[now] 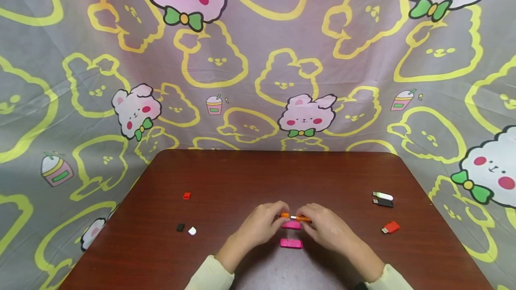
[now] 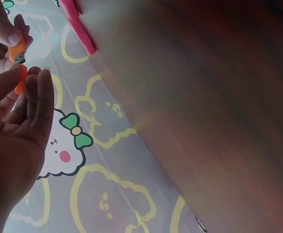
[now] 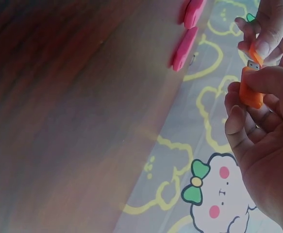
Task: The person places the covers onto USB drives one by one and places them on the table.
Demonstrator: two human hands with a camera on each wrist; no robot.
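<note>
Above the table's near middle, my left hand [image 1: 261, 223] pinches a small orange cap [image 1: 285, 215]. My right hand [image 1: 325, 226] grips an orange USB stick [image 3: 251, 92] between thumb and fingers, its metal plug [image 1: 294, 217] bare and pointing at the cap. A narrow gap separates plug and cap in the head view. Just below the hands lie two pink USB sticks, one [image 1: 291, 225] partly hidden by the fingers and the other [image 1: 291, 243] nearer to me. Both show too in the wrist views.
To the right lie a white USB stick [image 1: 383, 196], a black one [image 1: 383, 202] and a red one [image 1: 391, 227], plugs bare. At left are a red cap [image 1: 187, 196], a black cap [image 1: 180, 227] and a white cap [image 1: 192, 231]. A patterned curtain [image 1: 250, 97] stands round the brown table [image 1: 242, 173].
</note>
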